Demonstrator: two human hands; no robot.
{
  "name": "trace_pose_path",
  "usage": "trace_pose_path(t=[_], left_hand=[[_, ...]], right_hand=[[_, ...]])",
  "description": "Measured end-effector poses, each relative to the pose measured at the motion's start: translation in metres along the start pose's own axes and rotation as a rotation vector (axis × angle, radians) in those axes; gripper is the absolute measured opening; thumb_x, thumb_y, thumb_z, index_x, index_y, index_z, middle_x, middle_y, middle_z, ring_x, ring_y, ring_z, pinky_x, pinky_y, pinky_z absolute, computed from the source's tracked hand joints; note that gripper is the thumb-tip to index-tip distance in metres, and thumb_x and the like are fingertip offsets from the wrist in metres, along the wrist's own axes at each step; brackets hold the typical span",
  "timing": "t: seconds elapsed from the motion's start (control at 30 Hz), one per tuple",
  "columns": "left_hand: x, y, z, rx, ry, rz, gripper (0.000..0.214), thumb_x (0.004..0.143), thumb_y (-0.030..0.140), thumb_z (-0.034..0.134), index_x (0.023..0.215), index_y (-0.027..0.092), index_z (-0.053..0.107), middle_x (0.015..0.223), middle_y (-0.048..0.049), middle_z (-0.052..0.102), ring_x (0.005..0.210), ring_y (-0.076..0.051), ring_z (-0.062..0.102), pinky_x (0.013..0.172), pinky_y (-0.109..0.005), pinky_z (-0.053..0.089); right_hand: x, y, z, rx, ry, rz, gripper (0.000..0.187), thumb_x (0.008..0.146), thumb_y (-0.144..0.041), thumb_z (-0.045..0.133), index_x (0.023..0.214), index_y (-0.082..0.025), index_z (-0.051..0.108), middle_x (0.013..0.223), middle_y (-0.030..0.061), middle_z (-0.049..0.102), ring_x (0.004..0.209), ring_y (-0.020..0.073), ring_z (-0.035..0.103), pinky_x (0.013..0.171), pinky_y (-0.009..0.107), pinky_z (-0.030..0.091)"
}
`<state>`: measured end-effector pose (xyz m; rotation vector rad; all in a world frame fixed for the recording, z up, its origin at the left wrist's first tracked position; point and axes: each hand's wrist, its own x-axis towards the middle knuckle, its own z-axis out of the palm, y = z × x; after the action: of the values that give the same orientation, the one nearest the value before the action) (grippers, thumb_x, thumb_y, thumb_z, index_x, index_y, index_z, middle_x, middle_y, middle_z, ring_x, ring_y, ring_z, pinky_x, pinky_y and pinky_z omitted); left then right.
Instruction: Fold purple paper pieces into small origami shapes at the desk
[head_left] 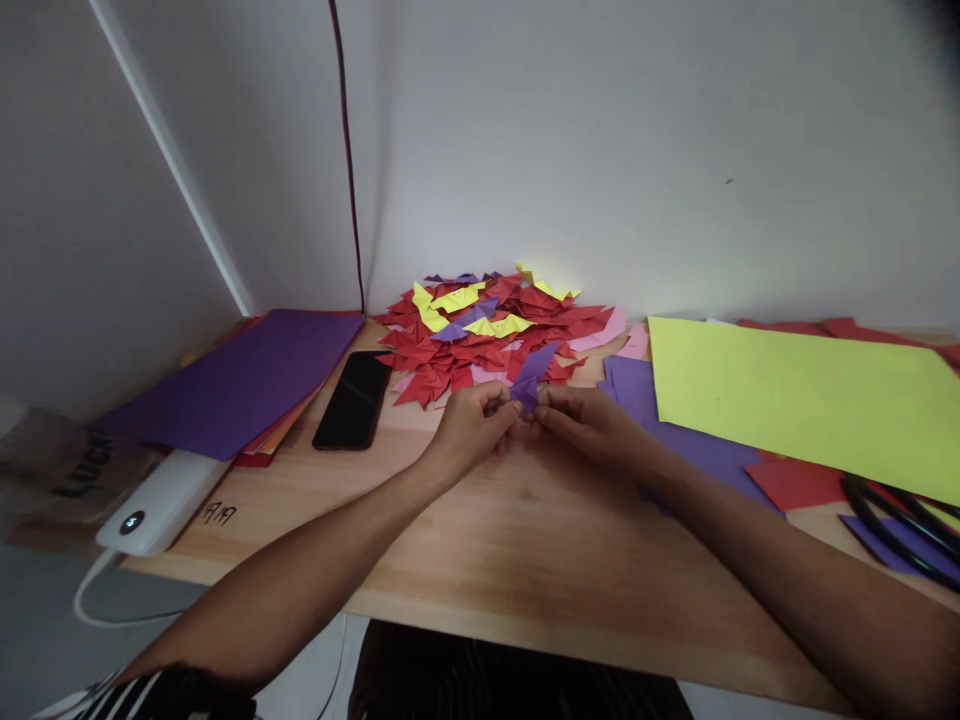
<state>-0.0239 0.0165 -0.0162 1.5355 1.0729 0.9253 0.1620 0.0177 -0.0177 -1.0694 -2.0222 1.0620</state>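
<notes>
Between my two hands is a small folded piece of purple paper point(526, 391), held above the wooden table in front of the pile. My left hand point(478, 415) pinches its left side between thumb and fingers. On the other side, my right hand point(581, 418) grips the lower right edge with its fingertips. One purple flap points up and to the right. Just behind lies a heap of folded paper pieces point(480, 350), mostly red, with some yellow, purple and pink ones.
Left of the heap lies a black phone point(352, 400). Purple sheets point(255, 380) and a white power bank point(161, 505) with a cable sit further left. At right are a yellow sheet point(802, 400), purple paper point(697, 450) and black scissor handles point(892, 515). A wall point(637, 150) rises behind.
</notes>
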Motion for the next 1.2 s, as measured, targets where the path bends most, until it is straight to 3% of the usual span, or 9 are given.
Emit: trace_pose_path(t=[0.27,0.5,0.77,0.9,1.0,1.2], left_hand=[[0.003,-0.005,-0.003,-0.119,-0.042,-0.060,0.023,0.081,0.029,0.054,0.063,0.016,0.051,0.053,0.0028,0.055,0.037,-0.006,0.047,0.039,-0.017,0.032],[0.000,-0.002,0.001,0.020,-0.013,0.019,0.023,0.079,0.027,0.058,0.062,0.017,0.048,0.046,0.0069,0.048,0.035,-0.005,0.044,0.038,-0.017,0.031],[0.001,-0.002,-0.004,-0.121,-0.049,-0.063,0.021,0.080,0.026,0.054,0.062,0.016,0.050,0.051,0.0043,0.053,0.037,-0.005,0.045,0.039,-0.018,0.031],[0.004,-0.002,-0.006,-0.314,-0.096,-0.139,0.017,0.078,0.026,0.055,0.066,0.015,0.051,0.055,0.0032,0.053,0.037,-0.005,0.045,0.038,-0.018,0.032],[0.004,-0.003,-0.006,-0.421,-0.201,-0.212,0.017,0.079,0.028,0.057,0.069,0.014,0.053,0.055,0.0022,0.054,0.037,-0.006,0.045,0.036,-0.018,0.031],[0.004,-0.008,-0.008,-0.564,-0.361,-0.308,0.024,0.079,0.035,0.065,0.076,0.014,0.053,0.063,0.0000,0.056,0.044,-0.008,0.051,0.037,-0.018,0.034]], right_hand=[[0.000,0.000,-0.004,0.027,-0.033,0.014,0.022,0.092,-0.033,0.046,0.076,-0.019,0.055,0.075,0.0012,0.062,0.072,0.0157,0.057,0.069,0.028,0.042],[0.000,-0.002,0.003,-0.016,0.046,0.050,0.023,0.088,-0.034,0.050,0.072,-0.019,0.054,0.067,-0.0019,0.054,0.063,0.0125,0.048,0.058,0.025,0.036],[0.001,0.001,-0.003,0.042,-0.010,-0.015,0.022,0.091,-0.032,0.048,0.076,-0.020,0.057,0.077,0.0018,0.062,0.073,0.0157,0.056,0.069,0.029,0.044],[0.003,0.008,-0.004,0.216,0.101,0.060,0.022,0.093,-0.041,0.047,0.097,-0.020,0.053,0.076,0.0007,0.059,0.065,0.0133,0.054,0.059,0.027,0.044],[0.004,0.010,-0.003,0.332,0.161,0.074,0.032,0.087,-0.039,0.057,0.112,-0.023,0.044,0.080,-0.0016,0.056,0.063,0.0118,0.053,0.054,0.024,0.042],[0.002,0.007,-0.003,0.407,0.110,0.004,0.047,0.085,-0.036,0.060,0.127,-0.027,0.041,0.096,0.0022,0.062,0.081,0.0157,0.061,0.072,0.030,0.050]])
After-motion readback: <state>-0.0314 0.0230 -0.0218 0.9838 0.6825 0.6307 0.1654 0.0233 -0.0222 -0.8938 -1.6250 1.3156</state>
